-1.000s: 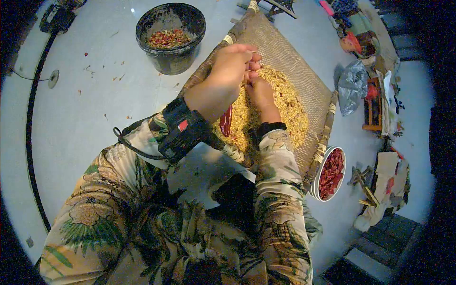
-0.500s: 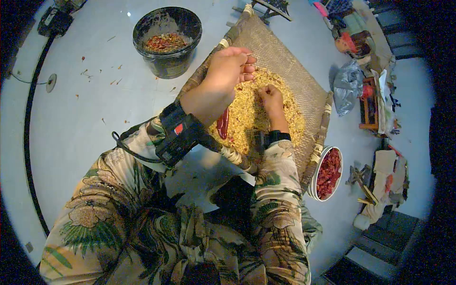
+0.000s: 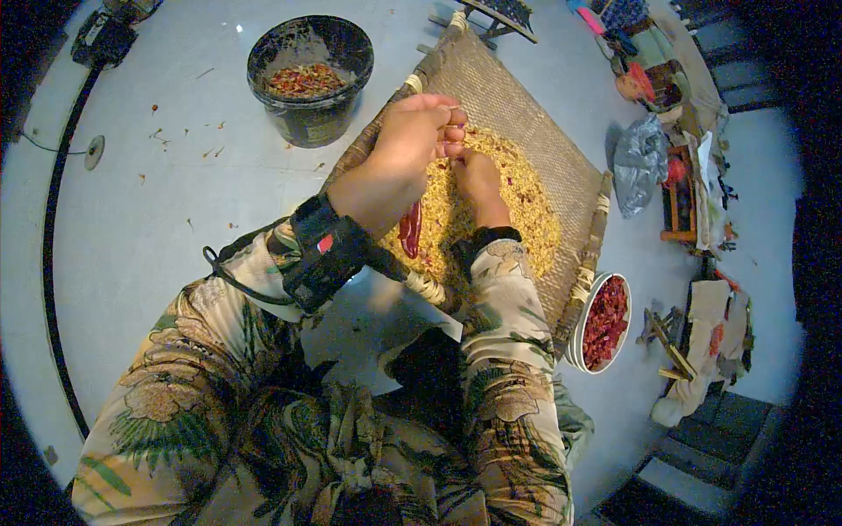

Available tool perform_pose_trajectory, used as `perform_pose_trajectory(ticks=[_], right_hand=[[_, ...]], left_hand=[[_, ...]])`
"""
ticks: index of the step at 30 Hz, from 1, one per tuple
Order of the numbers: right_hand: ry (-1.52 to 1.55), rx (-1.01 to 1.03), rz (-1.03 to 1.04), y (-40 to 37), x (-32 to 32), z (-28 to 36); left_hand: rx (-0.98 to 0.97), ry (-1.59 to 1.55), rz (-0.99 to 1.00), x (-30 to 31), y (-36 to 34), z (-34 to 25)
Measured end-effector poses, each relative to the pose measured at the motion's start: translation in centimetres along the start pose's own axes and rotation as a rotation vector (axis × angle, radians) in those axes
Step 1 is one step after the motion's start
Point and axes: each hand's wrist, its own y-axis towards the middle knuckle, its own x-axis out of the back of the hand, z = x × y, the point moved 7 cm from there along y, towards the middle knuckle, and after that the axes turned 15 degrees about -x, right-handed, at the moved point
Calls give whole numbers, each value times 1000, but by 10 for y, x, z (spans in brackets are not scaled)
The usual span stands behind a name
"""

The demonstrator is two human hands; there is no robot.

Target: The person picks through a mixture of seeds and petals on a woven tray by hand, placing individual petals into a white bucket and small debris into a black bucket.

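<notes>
A woven tray (image 3: 517,79) with a wooden frame holds a spread of yellow seeds (image 3: 526,210). Above its left part is my left hand (image 3: 421,136), palm side up, its fingers curled on something too small to make out. My right hand (image 3: 479,182) is beside it over the seeds, its fingers pinched close to the left fingertips; what they hold is hidden. A long dark red chili (image 3: 410,230) lies on the seeds below my left hand. A white bowl (image 3: 574,351) of red chili pieces (image 3: 605,323) is at the tray's lower right corner.
A black bucket (image 3: 311,123) with chili bits inside stands on the floor beyond the tray's left edge. Small stems are scattered on the floor (image 3: 175,228). At the right are a grey plastic bag (image 3: 640,162), a wooden stool (image 3: 678,219) and piled cloths.
My right hand has moved left and up from over the seeds to my left fingertips. My left hand has stayed nearly in place, with its fingers still curled.
</notes>
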Motion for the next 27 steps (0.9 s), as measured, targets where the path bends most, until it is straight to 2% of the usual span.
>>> perform_pose_trajectory(ticks=[2,5,8,11,14,18,21,25,27], right_hand=[[37,50,-26,-4,2,8],[-36,-73,-68,8,-14,3],[-107,-5,-115,16,-23,8],[-111,-67,-70,17,-25,6],[75,-92,-181,12,-13,-11],[622,-267,116,15,-5,-51],[1081,-291,371,0,1,-62],[1356,-264,457,-39,35,-51],[1418,-272,449,-55,52,-50]], left_hand=[[3,-7,8,-1,0,-2],[17,-1,6,-2,0,-3],[10,-2,-6,-3,0,-5],[-15,1,-32,-5,0,-8],[-12,3,-39,-2,4,-7],[-8,-14,-35,-2,3,-4],[10,4,-25,-4,1,1],[93,69,39,-10,-6,21],[122,60,151,-11,-7,39]])
